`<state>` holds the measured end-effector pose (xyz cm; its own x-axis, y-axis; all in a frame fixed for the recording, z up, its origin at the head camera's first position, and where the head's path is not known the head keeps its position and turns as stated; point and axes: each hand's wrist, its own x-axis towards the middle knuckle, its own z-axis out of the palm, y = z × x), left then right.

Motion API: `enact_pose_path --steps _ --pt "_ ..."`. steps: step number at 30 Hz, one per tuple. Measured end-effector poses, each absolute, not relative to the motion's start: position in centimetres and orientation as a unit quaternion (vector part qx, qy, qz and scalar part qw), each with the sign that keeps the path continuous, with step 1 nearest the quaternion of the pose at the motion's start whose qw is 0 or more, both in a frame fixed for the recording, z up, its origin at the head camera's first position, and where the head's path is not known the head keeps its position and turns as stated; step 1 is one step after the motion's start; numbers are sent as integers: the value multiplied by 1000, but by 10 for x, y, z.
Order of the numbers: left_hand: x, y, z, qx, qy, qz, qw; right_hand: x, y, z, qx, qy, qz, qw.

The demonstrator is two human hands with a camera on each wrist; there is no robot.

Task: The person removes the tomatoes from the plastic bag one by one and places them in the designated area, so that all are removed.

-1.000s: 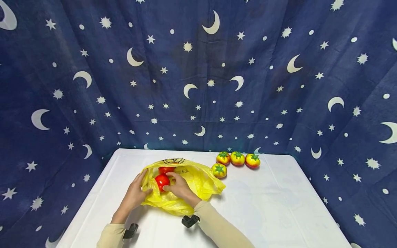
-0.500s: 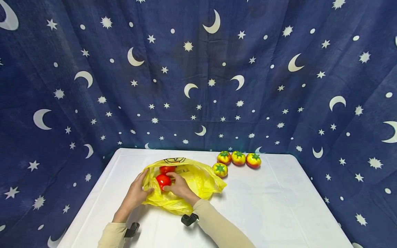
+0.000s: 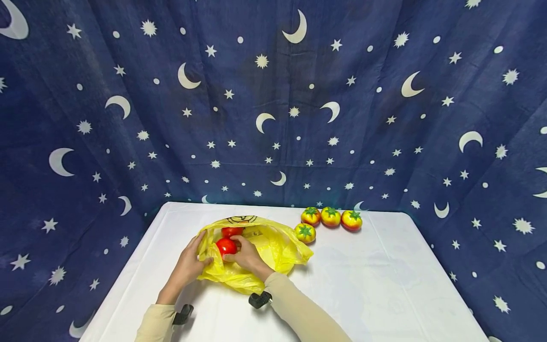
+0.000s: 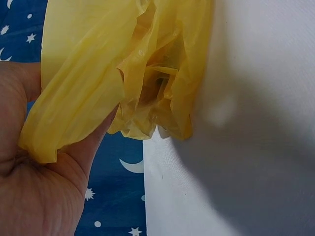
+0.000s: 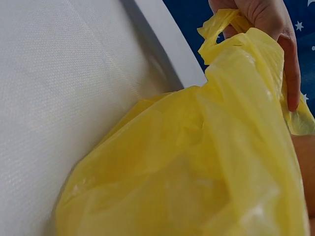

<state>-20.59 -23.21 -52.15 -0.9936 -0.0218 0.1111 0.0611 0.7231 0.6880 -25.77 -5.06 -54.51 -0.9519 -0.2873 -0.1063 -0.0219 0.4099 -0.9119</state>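
Note:
A yellow plastic bag [image 3: 273,247] lies on the table, its mouth spread toward me. My left hand [image 3: 189,260] holds the left side of its mouth; in the left wrist view a yellow bag handle [image 4: 83,98] is looped over that hand between thumb and fingers. Inside the mouth, the thumb and fingers of my right hand [image 3: 248,256] grip a shiny red tomato [image 3: 224,246]. Just behind it in the bag is another red tomato [image 3: 231,232], partly hidden by the upper edge. The right wrist view is mostly filled by the bag's side [image 5: 197,157].
Several yellow-red tomatoes with green leafy tops stand at the table's back, right of the bag; the nearest tomato [image 3: 305,233] is close to the bag's right end. White cloth covers the table [image 3: 363,285]. A dark blue curtain [image 3: 290,156] with moons and stars rises behind.
The whole head view has shifted slightly right and up. Both hands, the bag and the tomatoes keep nearly the same places relative to one another.

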Motion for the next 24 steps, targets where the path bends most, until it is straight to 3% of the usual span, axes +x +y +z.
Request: enact_pose_path --steps 24 --pt "-204 -235 -520 -5 -927 -371 52 -249 -30 -522 -104 789 -594 118"
